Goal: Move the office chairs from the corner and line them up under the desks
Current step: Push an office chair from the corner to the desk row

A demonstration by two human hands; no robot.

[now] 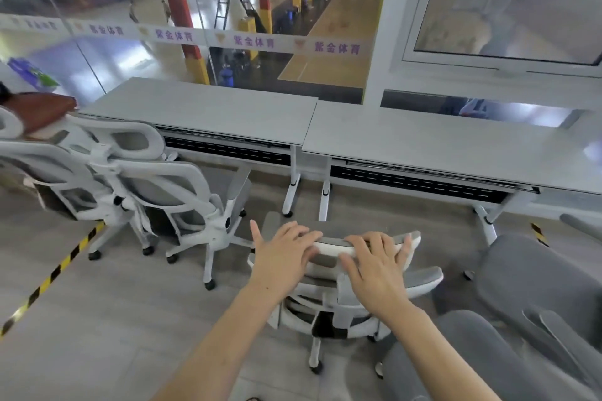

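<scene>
A white-framed grey mesh office chair (pixel 329 309) stands on the floor just in front of me, facing the gap between two grey desks. My left hand (pixel 283 254) and my right hand (pixel 374 265) both rest on its headrest (pixel 335 242), fingers curled over the top edge. The left desk (pixel 208 107) and the right desk (pixel 439 140) stand end to end along a glass wall. Two more white mesh chairs (pixel 169 185) (pixel 49 169) are at the left desk, backs toward me.
Grey upholstered chairs (pixel 527 296) crowd the lower right, close to the held chair. Yellow-black tape (pixel 55 273) runs across the floor at the left. A brown bag (pixel 42 109) lies at the far left of the desk. Desk legs (pixel 306 192) stand ahead.
</scene>
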